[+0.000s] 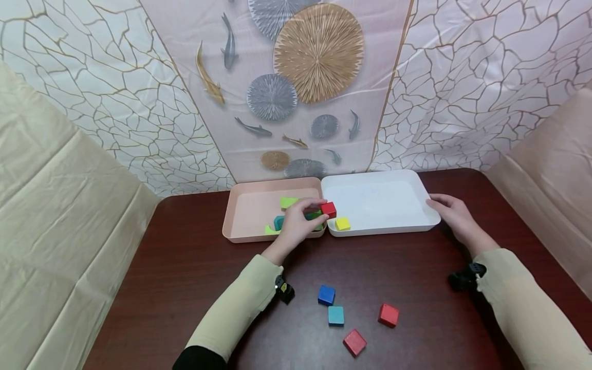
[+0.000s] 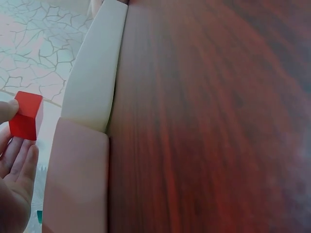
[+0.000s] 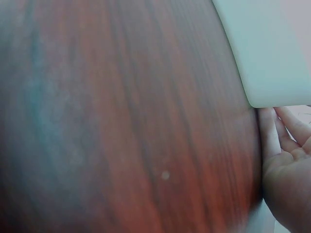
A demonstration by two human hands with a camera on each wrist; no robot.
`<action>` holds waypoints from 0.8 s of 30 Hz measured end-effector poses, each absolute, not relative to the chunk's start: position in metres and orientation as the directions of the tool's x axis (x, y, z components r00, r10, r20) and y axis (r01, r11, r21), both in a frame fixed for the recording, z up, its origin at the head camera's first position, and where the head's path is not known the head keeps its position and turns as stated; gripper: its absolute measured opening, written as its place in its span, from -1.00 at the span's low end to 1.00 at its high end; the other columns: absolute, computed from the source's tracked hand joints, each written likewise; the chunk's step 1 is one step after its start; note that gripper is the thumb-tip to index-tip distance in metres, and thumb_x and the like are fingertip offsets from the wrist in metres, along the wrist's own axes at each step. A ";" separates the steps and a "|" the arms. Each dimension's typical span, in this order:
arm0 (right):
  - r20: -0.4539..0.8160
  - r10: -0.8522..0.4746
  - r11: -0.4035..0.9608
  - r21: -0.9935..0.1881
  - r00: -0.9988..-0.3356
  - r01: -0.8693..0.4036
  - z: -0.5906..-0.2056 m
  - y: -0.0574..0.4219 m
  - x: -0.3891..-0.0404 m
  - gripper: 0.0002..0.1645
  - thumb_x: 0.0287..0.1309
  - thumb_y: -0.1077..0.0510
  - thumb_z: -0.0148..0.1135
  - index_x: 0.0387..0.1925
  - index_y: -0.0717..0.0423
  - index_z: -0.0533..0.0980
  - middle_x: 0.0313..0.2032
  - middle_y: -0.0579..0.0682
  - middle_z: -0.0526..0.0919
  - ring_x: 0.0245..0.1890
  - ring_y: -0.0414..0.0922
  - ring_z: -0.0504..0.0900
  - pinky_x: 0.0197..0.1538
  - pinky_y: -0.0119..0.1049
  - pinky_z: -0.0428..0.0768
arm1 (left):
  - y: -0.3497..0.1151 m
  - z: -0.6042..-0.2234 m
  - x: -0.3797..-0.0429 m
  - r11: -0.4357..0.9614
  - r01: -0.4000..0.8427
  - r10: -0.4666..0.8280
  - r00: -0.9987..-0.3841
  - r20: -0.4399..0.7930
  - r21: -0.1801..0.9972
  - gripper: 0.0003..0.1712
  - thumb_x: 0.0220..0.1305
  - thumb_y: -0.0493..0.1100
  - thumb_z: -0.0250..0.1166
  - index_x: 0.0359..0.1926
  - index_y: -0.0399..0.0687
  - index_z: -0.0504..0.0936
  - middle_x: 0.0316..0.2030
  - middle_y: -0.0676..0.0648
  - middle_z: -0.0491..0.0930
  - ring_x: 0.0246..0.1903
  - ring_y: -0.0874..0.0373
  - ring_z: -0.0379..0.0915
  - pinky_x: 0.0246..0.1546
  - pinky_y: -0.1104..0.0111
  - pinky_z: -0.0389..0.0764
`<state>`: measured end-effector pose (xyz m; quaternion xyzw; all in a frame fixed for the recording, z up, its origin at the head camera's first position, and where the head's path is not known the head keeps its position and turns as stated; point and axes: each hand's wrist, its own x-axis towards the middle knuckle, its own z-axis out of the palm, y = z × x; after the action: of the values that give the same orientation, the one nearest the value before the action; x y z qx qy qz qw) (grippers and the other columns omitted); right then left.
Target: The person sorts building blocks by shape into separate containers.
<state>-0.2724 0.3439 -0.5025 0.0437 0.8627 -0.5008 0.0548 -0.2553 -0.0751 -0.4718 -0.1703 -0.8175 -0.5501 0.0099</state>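
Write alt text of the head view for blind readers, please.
A left hand pinches a red block near where a pink tray of green and teal blocks meets a white tray with a yellow block; the right hand touches the white tray's edge. Four blocks lie on the table.

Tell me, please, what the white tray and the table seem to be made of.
White tray: probably smooth plastic, judging by even colour and rounded corners. Table: wood or wood-patterned laminate, softly glossy; streaked grain and pale reflections show.
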 end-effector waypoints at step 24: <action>-0.132 0.021 0.490 -0.862 -0.991 0.125 -0.501 0.342 -0.271 -0.13 0.65 -0.18 -0.04 0.53 0.50 0.20 0.49 0.53 0.25 -0.12 -0.59 0.32 -0.13 -0.74 0.42 | -0.055 -0.473 -0.274 0.427 0.276 0.268 -0.948 0.171 0.861 -0.59 0.32 -0.24 0.53 0.17 -0.14 0.76 0.07 -0.17 0.76 0.01 -0.06 0.74 0.12 0.22 0.74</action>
<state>-0.2711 0.3423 -0.5014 0.0425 0.8617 -0.5029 0.0516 -0.2738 -0.0552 -0.4726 -0.1610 -0.8446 -0.5106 0.0037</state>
